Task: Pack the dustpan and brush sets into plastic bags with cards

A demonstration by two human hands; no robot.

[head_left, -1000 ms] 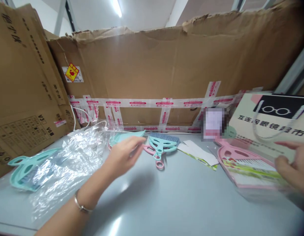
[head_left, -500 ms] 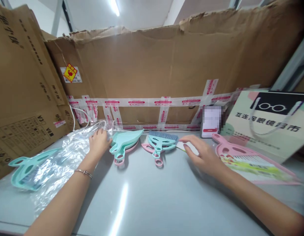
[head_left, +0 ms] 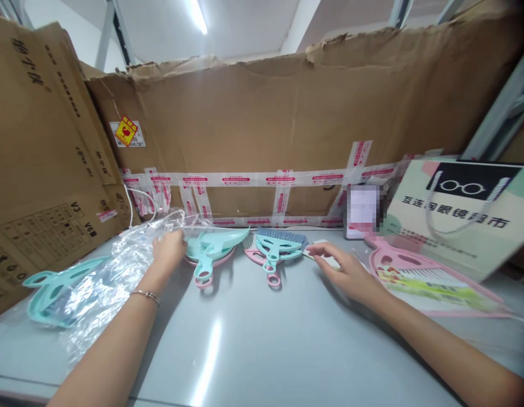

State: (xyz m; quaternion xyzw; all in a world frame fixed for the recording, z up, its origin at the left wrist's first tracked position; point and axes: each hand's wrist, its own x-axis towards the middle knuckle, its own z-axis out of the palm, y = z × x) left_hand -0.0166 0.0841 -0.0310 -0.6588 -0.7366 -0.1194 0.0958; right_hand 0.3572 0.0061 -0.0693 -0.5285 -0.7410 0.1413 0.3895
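My left hand (head_left: 169, 246) is at the left edge of a teal dustpan (head_left: 213, 246), beside crumpled clear plastic (head_left: 113, 282); its fingertips are hard to make out. The dustpan lies over a pink one. Right of it, a teal brush with blue bristles (head_left: 278, 243) lies on a pink brush. My right hand (head_left: 336, 263) pinches the edge of a thin white card (head_left: 325, 253), thumb and forefinger close together. A pink dustpan and brush set with a printed insert (head_left: 431, 280) lies beyond my right wrist. At the far left, a teal set (head_left: 53, 294) is partly under plastic.
A large taped cardboard box (head_left: 245, 124) stands along the back of the grey table (head_left: 253, 345). More cardboard (head_left: 41, 158) rises at the left. A phone (head_left: 362, 212) and a paper bag with rope handles (head_left: 460, 215) stand at the back right.
My right thumb and forefinger have closed on the card's edge. The left teal dustpan has shifted and turned slightly, its handle now over the pink ring. The view has moved a little.
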